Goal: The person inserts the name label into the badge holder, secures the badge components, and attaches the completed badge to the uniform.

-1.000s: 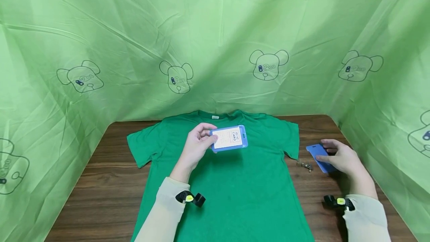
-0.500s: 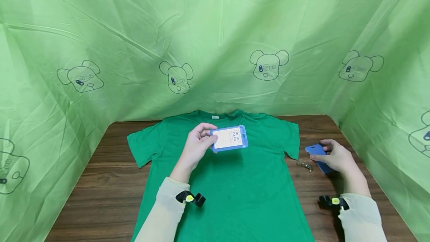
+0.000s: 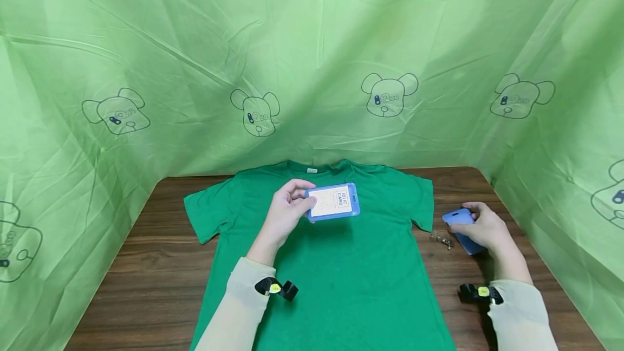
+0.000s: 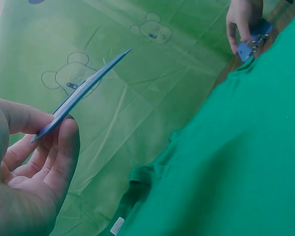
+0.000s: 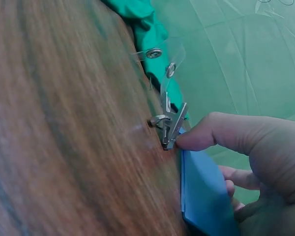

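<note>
In the head view my left hand [image 3: 286, 211] pinches a blue badge holder [image 3: 333, 201] with a white "ID/IC CARD" insert, thumb on its face. The holder is raised above a green T-shirt [image 3: 336, 280]. The left wrist view shows that holder [image 4: 83, 91] edge-on between thumb and fingers. At the right, my right hand [image 3: 489, 227] grips a plain blue badge holder [image 3: 456, 217] by its long edges, thumb on the near side. A metal badge clip [image 5: 171, 129] with a clear snap strap lies on the table near the right thumb's tip.
The shirt is spread over the middle of the dark wooden table [image 3: 141, 270], collar toward the back. A light green curtain [image 3: 312, 58] with bear-head drawings encloses the back and both sides.
The right hand has shifted slightly left, its thumb moving to the holder's near edge. That holder's tilt has changed a little. The left hand and its badge holder stay put.
</note>
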{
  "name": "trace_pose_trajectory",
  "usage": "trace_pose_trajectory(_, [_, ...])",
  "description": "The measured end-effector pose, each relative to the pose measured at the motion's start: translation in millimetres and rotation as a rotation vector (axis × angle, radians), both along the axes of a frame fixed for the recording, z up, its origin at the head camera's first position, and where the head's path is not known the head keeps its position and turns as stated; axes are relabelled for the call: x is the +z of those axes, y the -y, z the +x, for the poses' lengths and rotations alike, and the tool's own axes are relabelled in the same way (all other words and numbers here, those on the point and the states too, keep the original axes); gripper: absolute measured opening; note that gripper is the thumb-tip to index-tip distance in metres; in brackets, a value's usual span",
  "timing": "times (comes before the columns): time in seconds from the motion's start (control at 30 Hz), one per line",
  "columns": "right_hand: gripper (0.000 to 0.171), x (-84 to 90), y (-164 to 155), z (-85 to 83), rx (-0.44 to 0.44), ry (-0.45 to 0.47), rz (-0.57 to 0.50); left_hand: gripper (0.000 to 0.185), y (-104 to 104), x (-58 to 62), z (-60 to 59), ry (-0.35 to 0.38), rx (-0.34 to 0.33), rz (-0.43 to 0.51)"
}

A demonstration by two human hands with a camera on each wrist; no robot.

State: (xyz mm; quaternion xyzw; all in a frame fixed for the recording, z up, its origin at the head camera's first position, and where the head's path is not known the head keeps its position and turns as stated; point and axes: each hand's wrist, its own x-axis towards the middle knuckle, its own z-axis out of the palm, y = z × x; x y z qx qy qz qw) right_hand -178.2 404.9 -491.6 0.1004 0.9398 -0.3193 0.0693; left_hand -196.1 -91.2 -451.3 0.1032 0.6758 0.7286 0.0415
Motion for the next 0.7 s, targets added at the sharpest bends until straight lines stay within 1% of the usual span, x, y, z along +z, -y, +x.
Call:
trace_pose_trajectory(0.17, [0.081,-1.7,-2.3,-0.6,0.025,-0.048,-0.003,0.025,-0.6,0.0,0.4,-0.012,0.003,0.000])
trace_pose_trajectory(0.3, [0.084,-2.5,-4.7,-0.3,-0.001,-0.035,-0.028,0.026,-0.6,0.5,0.8,-0.016,0.001,0.009])
trace_pose_trajectory(0.37, [0.083,-3.4,-5.7,-0.1,-0.015,-0.028,-0.054,0.027,-0.7,0.6,0.9,-0.015,-0.002,0.013])
trace_pose_trajectory(0.5, [0.073,-4.6,-5.4,0.2,-0.031,-0.032,-0.090,0.027,-1.0,0.6,1.4,-0.015,-0.003,0.008])
trace_pose_trajectory(0.7, [0.064,-3.4,-2.4,0.2,-0.060,-0.062,-0.094,0.025,-1.2,-0.3,1.9,-0.009,0.004,0.000])
